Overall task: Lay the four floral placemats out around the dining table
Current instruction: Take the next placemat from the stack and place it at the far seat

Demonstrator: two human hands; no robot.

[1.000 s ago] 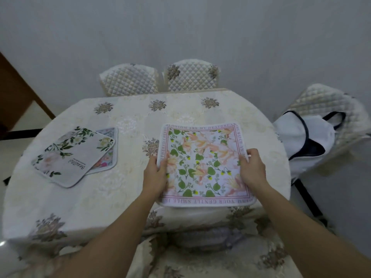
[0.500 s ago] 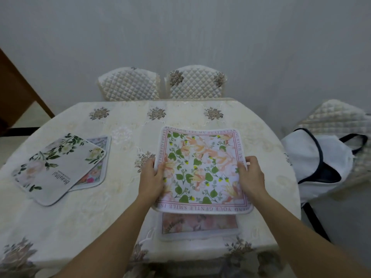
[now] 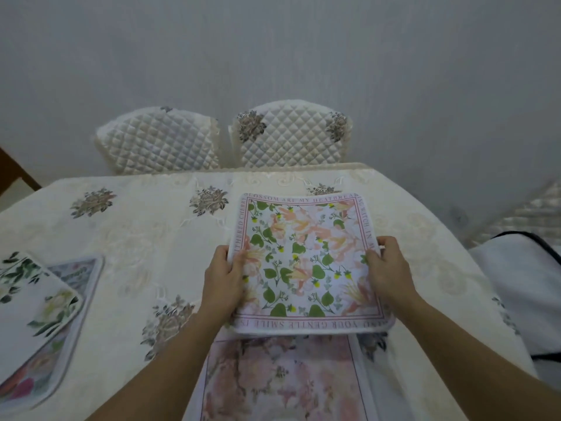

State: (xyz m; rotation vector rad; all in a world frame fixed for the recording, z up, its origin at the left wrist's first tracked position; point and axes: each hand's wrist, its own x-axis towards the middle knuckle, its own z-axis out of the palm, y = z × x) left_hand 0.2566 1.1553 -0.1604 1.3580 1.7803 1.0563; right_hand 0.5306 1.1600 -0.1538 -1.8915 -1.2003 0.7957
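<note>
Fingers (image 3: 235,262) of the left hand (image 3: 223,284) and right hand (image 3: 390,273) pinch the green-leaf, pink-bordered square placemat (image 3: 303,262) by its side edges, over the cream embroidered bench (image 3: 136,238). Next (my guess): carry it far, clear of the pale pink floral placemat (image 3: 282,381).

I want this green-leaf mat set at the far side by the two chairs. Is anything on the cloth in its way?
Nothing visible: the tablecloth beyond the green-leaf mat is bare up to the chairs.
</note>
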